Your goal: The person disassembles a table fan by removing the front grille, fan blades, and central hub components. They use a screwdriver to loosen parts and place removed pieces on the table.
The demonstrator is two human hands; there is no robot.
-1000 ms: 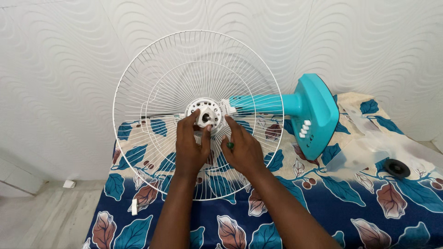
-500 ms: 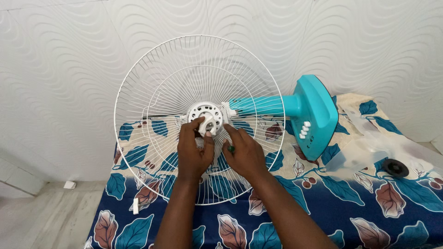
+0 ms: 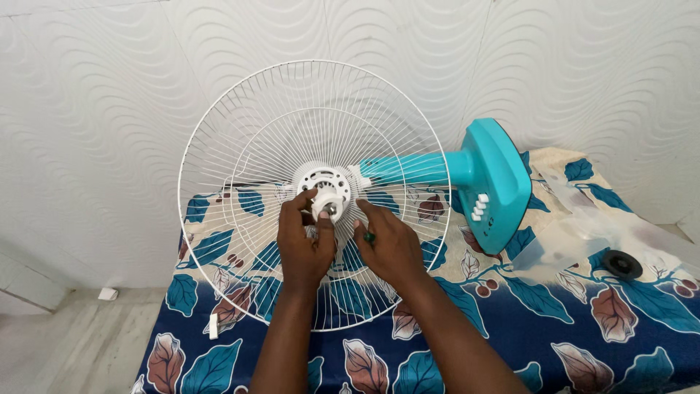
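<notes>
The left hand [image 3: 305, 244] pinches the white nut [image 3: 326, 204] at the fan guard's [image 3: 219, 146] centre; the right hand [image 3: 390, 244], loosely curled, steadies the guard beside it. Best turned squarely, guard held still.

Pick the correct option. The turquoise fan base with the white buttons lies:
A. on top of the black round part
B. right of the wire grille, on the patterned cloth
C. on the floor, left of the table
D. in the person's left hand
B: the turquoise fan base lies on the leaf-patterned cloth, right of the white wire grille; both hands are at the grille's hub.
</notes>
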